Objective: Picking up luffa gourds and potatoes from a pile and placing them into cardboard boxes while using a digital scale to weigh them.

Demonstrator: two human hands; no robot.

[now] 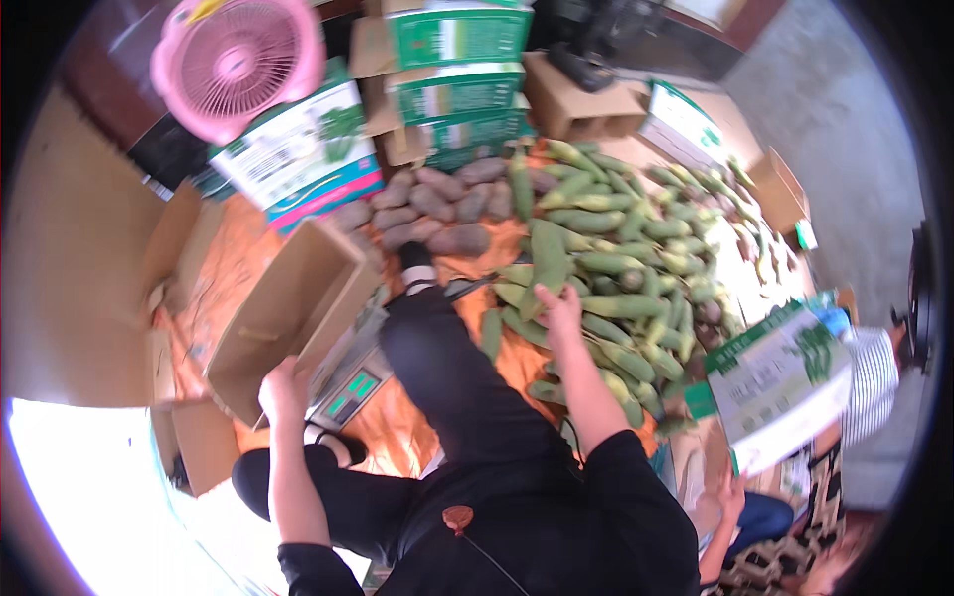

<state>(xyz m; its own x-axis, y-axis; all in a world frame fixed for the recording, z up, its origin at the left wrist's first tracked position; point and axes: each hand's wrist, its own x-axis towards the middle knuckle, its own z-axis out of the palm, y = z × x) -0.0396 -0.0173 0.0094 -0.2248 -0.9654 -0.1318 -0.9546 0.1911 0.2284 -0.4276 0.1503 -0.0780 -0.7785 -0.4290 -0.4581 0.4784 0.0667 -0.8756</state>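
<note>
My right hand (561, 310) grips the lower end of a long green radish (548, 263), raised at the near left edge of a heap of similar pale-tipped radishes (616, 258). My left hand (285, 385) is closed on the near rim of an open cardboard box (283, 313). The box is tilted, and I cannot see all of its inside. Beside and partly under it is a scale (348, 397) with a lit green display. Purple-brown, potato-shaped vegetables (432, 204) lie beyond my outstretched foot.
Green printed cartons (457, 94) are stacked at the back, beside a pink fan (238, 60) and a white-green carton (308, 139). An orange sheet (397, 427) covers the floor. At right, another person's hand (732, 497) holds a printed carton (780, 382).
</note>
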